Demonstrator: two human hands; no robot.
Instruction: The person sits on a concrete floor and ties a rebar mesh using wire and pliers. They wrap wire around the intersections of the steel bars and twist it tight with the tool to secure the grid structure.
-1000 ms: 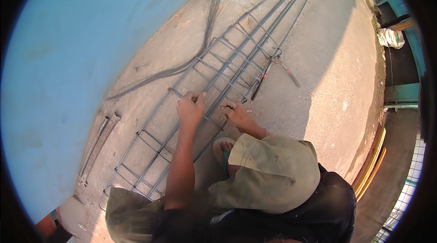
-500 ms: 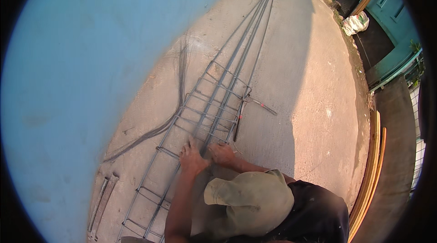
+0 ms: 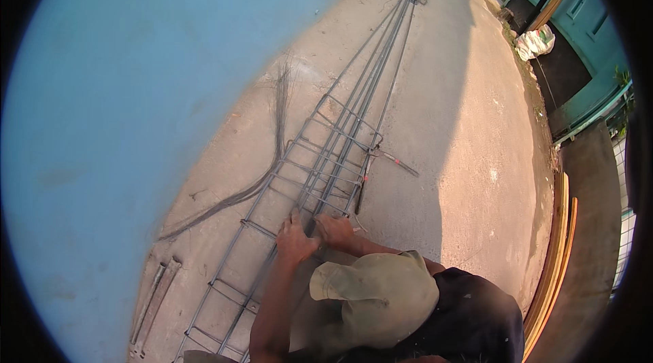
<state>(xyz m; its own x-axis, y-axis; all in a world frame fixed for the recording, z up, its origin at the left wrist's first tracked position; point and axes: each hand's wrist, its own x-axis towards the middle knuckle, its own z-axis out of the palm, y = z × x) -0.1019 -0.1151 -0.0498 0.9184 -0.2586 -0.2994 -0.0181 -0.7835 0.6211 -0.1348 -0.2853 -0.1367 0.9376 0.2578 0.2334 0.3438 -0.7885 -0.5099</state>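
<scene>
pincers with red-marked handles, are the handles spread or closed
Spread: the pincers have their handles wide apart, one beside the rebar cage, the other angled out over the concrete.

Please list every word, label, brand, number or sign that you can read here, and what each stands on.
None can be read.
White sack by the wall: any print is too small and blurred to read.
Hand tool with red marks on its handles: no readable lettering.
Metal bar cage at the person's hands: no lettering visible.
</scene>
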